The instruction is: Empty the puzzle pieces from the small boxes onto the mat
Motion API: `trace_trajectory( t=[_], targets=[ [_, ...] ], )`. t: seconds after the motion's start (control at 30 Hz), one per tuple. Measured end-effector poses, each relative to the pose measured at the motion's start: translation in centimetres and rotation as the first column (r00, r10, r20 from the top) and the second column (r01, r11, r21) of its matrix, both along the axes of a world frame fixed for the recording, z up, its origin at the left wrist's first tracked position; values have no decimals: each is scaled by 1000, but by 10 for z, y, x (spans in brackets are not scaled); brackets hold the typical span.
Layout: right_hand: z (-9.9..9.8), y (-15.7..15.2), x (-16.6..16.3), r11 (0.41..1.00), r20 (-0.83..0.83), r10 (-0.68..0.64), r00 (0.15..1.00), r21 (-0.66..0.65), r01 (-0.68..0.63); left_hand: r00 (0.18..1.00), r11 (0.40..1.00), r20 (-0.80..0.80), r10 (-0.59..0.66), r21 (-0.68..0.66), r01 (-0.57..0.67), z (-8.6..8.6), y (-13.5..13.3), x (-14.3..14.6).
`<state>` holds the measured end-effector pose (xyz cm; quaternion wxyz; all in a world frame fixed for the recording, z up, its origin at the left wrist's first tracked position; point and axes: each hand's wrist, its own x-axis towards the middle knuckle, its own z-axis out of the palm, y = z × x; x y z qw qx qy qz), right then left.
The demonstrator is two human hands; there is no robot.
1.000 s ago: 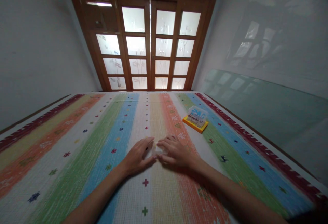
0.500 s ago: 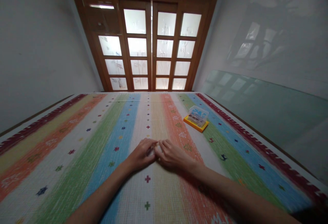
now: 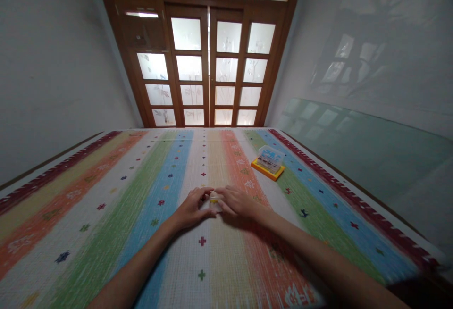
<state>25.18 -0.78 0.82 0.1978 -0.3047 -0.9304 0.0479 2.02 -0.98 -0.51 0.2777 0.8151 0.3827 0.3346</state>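
Both of my hands meet over the middle of the striped cloth. Between them is a small clear or whitish piece with a yellow part (image 3: pixel 213 200), mostly covered by fingers, so its exact kind does not show. My left hand (image 3: pixel 194 209) curls round its left side, thumb in front and fingers behind. On the other side, my right hand (image 3: pixel 234 203) pinches it with the fingertips bent over. Beyond my right hand lies an orange-yellow case (image 3: pixel 268 170) with its clear lid (image 3: pixel 271 156) raised and some small dark and blue contents or print showing.
A striped, patterned cloth (image 3: pixel 141 214) covers the table. Pale walls (image 3: pixel 53 63) stand at left and right, with a greenish glass panel (image 3: pixel 354 134) along the right one. A wooden door with frosted panes (image 3: pixel 208 54) closes off the far end.
My fingers have shifted round the small piece, and its yellow part now shows between them. My left thumb and fingers are wider apart. The view has tilted slightly.
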Motion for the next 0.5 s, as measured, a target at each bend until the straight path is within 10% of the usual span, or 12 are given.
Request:
trace_trajectory(
  t=[0.2,0.5],
  targets=[
    [5,-1,2,872,-431,-266,862,-489,24,960,962,265,-87,-227,150,4,-4,0],
    [-9,25,-6,644,-518,-510,687,-759,-95,927,874,362,-93,-417,251,4,-4,-4]
  ],
)
